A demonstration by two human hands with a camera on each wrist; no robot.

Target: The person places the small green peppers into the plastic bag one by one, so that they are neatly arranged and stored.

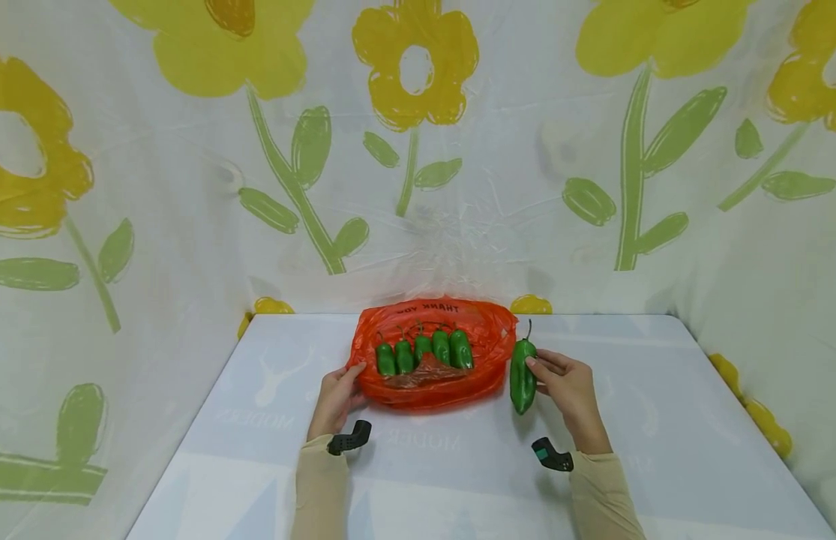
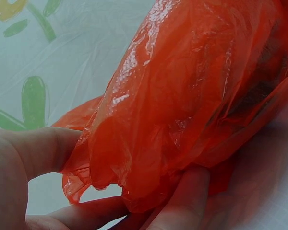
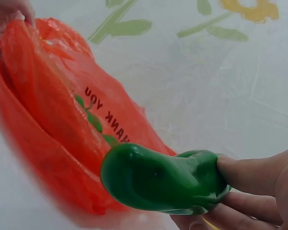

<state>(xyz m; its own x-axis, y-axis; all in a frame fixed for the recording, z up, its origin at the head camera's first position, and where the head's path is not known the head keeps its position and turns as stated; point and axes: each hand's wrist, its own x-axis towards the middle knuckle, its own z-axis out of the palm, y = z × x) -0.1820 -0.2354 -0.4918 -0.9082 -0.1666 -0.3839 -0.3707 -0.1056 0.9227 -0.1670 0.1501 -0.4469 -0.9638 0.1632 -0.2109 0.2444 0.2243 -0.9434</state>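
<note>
My right hand (image 1: 567, 386) pinches a glossy green pepper (image 1: 522, 379) with a thin stem, just off the right side of a red plastic bag (image 1: 451, 394). In the right wrist view the pepper (image 3: 158, 179) sits between thumb and fingers. Several more green peppers (image 1: 461, 349) lie in a row inside the bag, stems toward the back. At the bag's left edge my left hand (image 1: 335, 397) grips the thin plastic; the left wrist view shows its thumb and fingers on the crumpled red film (image 2: 149, 120).
The bag lies on a white table (image 1: 269, 450) with faint printed letters and a deer-head pattern. Behind it hangs a white curtain (image 1: 498, 225) with yellow flowers and green leaves. A black wrist mount (image 1: 350, 437) sits on each forearm.
</note>
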